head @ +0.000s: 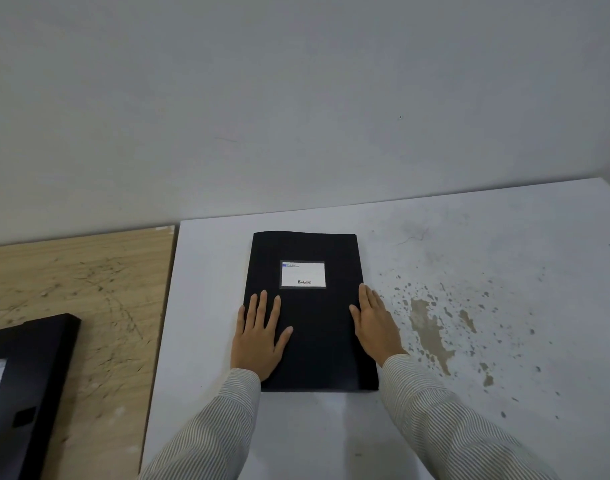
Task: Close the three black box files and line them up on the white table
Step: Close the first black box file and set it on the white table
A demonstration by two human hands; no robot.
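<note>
A closed black box file (317, 327) with a white label on its lid lies flat on the white table (469, 258), near the table's left side. My left hand (260, 336) rests flat on the file's left part, fingers spread. My right hand (376, 323) lies against the file's right edge, fingers straight and together. A second black box file (33, 386) stands open on the wooden table at the lower left, white paper showing inside; it is cut off by the frame. No third file is in view.
The wooden table (99, 285) adjoins the white table on the left. The white top is stained and chipped right of the file, with brown patches (431, 330). A plain grey wall (296, 98) runs along the back.
</note>
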